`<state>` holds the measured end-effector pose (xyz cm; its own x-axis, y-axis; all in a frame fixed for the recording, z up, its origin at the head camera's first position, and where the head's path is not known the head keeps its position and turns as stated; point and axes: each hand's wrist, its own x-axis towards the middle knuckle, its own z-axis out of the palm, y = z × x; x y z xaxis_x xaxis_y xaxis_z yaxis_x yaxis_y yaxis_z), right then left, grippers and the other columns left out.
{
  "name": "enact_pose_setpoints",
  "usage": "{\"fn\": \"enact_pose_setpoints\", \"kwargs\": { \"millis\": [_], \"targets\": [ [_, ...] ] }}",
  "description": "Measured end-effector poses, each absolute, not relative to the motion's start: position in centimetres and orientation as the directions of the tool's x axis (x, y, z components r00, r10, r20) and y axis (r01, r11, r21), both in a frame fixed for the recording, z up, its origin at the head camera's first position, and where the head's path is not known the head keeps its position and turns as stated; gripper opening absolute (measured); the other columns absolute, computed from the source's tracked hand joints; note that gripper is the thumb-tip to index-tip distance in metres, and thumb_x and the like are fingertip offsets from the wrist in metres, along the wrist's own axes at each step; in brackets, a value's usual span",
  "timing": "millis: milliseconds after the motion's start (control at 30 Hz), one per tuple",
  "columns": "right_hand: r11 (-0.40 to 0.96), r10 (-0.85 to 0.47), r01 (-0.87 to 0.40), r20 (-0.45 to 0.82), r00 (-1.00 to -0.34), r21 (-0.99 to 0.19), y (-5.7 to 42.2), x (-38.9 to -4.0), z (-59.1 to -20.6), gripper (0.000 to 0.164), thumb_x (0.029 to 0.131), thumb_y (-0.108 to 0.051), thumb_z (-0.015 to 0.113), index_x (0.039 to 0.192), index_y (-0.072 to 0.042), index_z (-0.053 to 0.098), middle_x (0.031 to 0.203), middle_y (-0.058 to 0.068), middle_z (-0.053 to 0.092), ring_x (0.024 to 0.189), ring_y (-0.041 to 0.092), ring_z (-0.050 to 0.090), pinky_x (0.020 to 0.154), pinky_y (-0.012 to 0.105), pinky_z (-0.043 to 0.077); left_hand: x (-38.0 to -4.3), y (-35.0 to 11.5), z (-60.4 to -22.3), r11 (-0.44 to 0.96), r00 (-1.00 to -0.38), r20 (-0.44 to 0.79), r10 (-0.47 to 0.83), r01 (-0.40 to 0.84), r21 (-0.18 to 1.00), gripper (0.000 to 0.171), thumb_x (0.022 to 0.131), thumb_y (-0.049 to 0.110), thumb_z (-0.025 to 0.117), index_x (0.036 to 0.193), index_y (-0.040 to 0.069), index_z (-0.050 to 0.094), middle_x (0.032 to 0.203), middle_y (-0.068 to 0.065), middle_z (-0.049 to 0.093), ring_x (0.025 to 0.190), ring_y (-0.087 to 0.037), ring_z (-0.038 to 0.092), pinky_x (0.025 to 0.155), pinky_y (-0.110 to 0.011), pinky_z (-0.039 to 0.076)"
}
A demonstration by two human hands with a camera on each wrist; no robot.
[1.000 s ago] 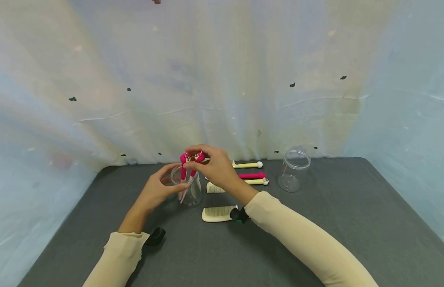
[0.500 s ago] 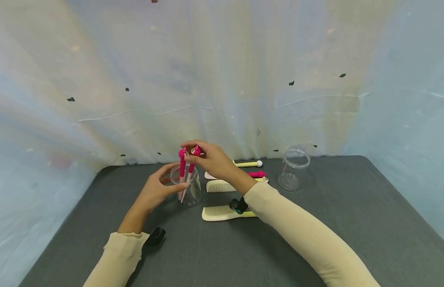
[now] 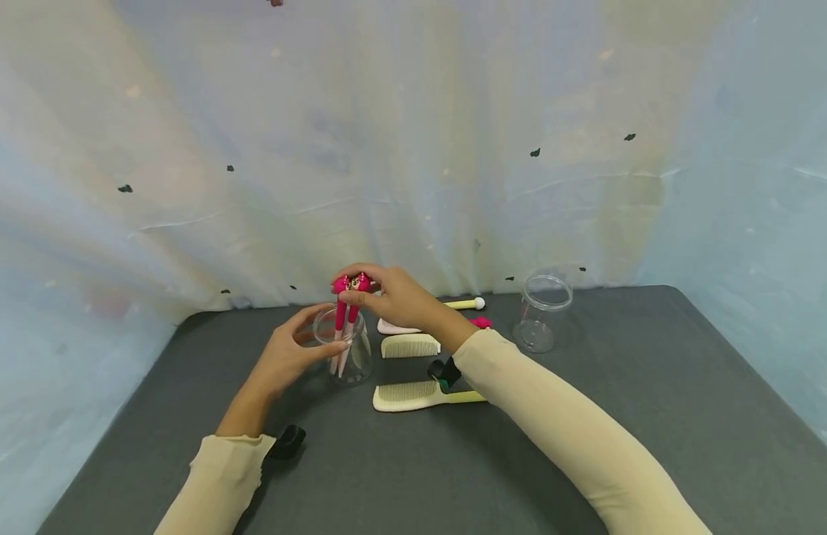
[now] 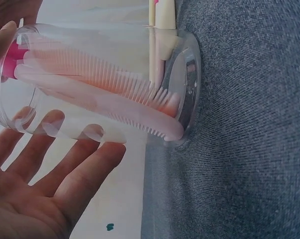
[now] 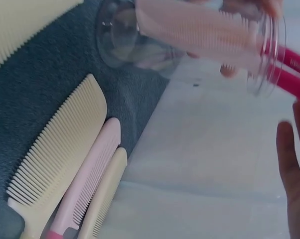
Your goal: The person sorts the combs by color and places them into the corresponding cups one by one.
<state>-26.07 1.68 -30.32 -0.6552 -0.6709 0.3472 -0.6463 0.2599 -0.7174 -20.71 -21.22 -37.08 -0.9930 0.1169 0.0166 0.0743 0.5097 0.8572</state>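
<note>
A clear plastic jar [image 3: 362, 365] stands at the left of the table, with my left hand [image 3: 287, 353] gripping its upper part, thumb on the near side and fingers behind. Inside lean two pink combs [image 4: 100, 97], teeth end down, their tips near the jar's bottom in the left wrist view. The combs' magenta handles [image 3: 339, 318] stick up past the rim, side by side, topped with small character heads. My right hand [image 3: 393, 299] pinches the handles near these heads from above. In the right wrist view, fingers [image 5: 287, 149] of that hand show beside the handles.
Right of the jar lie a cream comb [image 3: 409, 346], a pink comb [image 5: 92, 174] and another cream comb [image 5: 106, 194]. A nearer cream comb [image 3: 406, 396] with a yellow handle lies in front. A second clear jar [image 3: 545, 316] stands at the right. A pale curtain [image 3: 480, 148] hangs behind.
My right hand has risen slightly and shifted left with the comb handles, and their heads have come closer together. My left hand keeps its grip on the jar.
</note>
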Motion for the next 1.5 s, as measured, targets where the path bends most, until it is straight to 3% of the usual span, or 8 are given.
{"fn": "enact_pose_setpoints", "kwargs": {
  "millis": [133, 267, 500, 667, 800, 933, 1133, 1500],
  "targets": [
    [0.212, -0.704, -0.64, 0.34, -0.624, -0.738, 1.9, -26.8, -30.6, 0.034, 0.101, -0.025, 0.061, 0.133, -0.016, 0.061, 0.125, 0.0, 0.067, 0.111, 0.01, 0.064, 0.099, 0.031, 0.053, -20.6, -21.1, -37.2, 0.5, -0.992, 0.008, 0.123, 0.068, 0.863, 0.077, 0.083, 0.049, 0.078, 0.149, 0.034, 0.042, 0.155, -0.003, 0.044, 0.135, -0.038, 0.05, 0.097, -0.058, 0.051],
    [0.221, -0.689, -0.619, 0.328, -0.646, -0.753, 2.5, -26.8, -30.9, 0.038, 0.1, -0.026, 0.062, 0.137, -0.019, 0.059, 0.129, -0.002, 0.064, 0.113, 0.01, 0.062, 0.099, 0.03, 0.053, -20.7, -21.1, -37.2, 0.5, -0.992, 0.022, 0.128, 0.083, 0.862, 0.078, 0.083, 0.049, 0.078, 0.15, 0.033, 0.042, 0.154, -0.004, 0.045, 0.134, -0.04, 0.051, 0.096, -0.059, 0.051],
    [0.255, -0.652, -0.595, 0.319, -0.688, -0.762, 4.6, -26.2, -30.7, 0.053, 0.098, -0.032, 0.064, 0.148, -0.022, 0.047, 0.14, -0.002, 0.058, 0.125, 0.014, 0.057, 0.109, 0.042, 0.047, -20.5, -21.0, -37.1, 0.509, -0.995, 0.006, 0.101, 0.057, 0.859, 0.08, 0.081, 0.05, 0.08, 0.149, 0.033, 0.043, 0.153, -0.004, 0.046, 0.132, -0.039, 0.053, 0.095, -0.058, 0.052],
    [0.341, -0.604, -0.557, 0.278, -0.747, -0.757, 8.2, -26.4, -31.5, 0.048, 0.1, -0.033, 0.062, 0.145, -0.022, 0.05, 0.142, -0.001, 0.058, 0.131, 0.019, 0.055, 0.11, 0.047, 0.045, -20.4, -21.0, -37.1, 0.498, -0.995, 0.016, 0.103, 0.065, 0.864, 0.078, 0.081, 0.05, 0.08, 0.148, 0.033, 0.044, 0.151, -0.004, 0.047, 0.132, -0.039, 0.053, 0.094, -0.057, 0.053],
    [0.442, -0.591, -0.495, 0.172, -0.788, -0.748, 11.2, -27.2, -33.0, 0.041, 0.101, -0.024, 0.06, 0.14, -0.012, 0.055, 0.142, 0.009, 0.057, 0.132, 0.03, 0.055, 0.109, 0.049, 0.046, -20.4, -21.2, -36.8, 0.497, -0.993, 0.03, 0.115, 0.084, 0.864, 0.078, 0.081, 0.048, 0.08, 0.148, 0.033, 0.044, 0.151, -0.005, 0.048, 0.132, -0.039, 0.053, 0.094, -0.056, 0.053],
    [0.583, -0.558, -0.442, 0.059, -0.828, -0.682, 13.1, -28.1, -34.4, 0.036, 0.101, -0.015, 0.059, 0.135, -0.007, 0.06, 0.14, 0.015, 0.058, 0.13, 0.035, 0.056, 0.106, 0.05, 0.049, -20.5, -21.4, -36.6, 0.503, -0.993, 0.036, 0.109, 0.086, 0.86, 0.078, 0.082, 0.049, 0.08, 0.149, 0.033, 0.043, 0.151, -0.006, 0.048, 0.132, -0.038, 0.053, 0.095, -0.057, 0.053],
    [0.725, -0.525, -0.416, -0.049, -0.85, -0.549, 14.2, -28.8, -36.2, 0.03, 0.099, -0.009, 0.06, 0.128, -0.006, 0.066, 0.129, 0.01, 0.068, 0.121, 0.031, 0.063, 0.1, 0.046, 0.052, -20.0, -21.4, -36.6, 0.507, -0.994, 0.018, 0.111, 0.072, 0.859, 0.08, 0.082, 0.049, 0.079, 0.15, 0.032, 0.041, 0.153, -0.006, 0.046, 0.133, -0.038, 0.052, 0.096, -0.059, 0.051],
    [0.87, -0.414, -0.342, -0.152, -0.897, -0.356, 14.4, -29.2, -37.2, 0.026, 0.096, -0.016, 0.067, 0.121, -0.011, 0.072, 0.118, 0.007, 0.072, 0.11, 0.028, 0.065, 0.095, 0.044, 0.053, -19.7, -21.2, -36.9, 0.512, -0.995, 0.013, 0.097, 0.061, 0.857, 0.077, 0.082, 0.05, 0.079, 0.148, 0.035, 0.043, 0.153, -0.004, 0.046, 0.132, -0.038, 0.053, 0.095, -0.059, 0.052]
  ]
}}
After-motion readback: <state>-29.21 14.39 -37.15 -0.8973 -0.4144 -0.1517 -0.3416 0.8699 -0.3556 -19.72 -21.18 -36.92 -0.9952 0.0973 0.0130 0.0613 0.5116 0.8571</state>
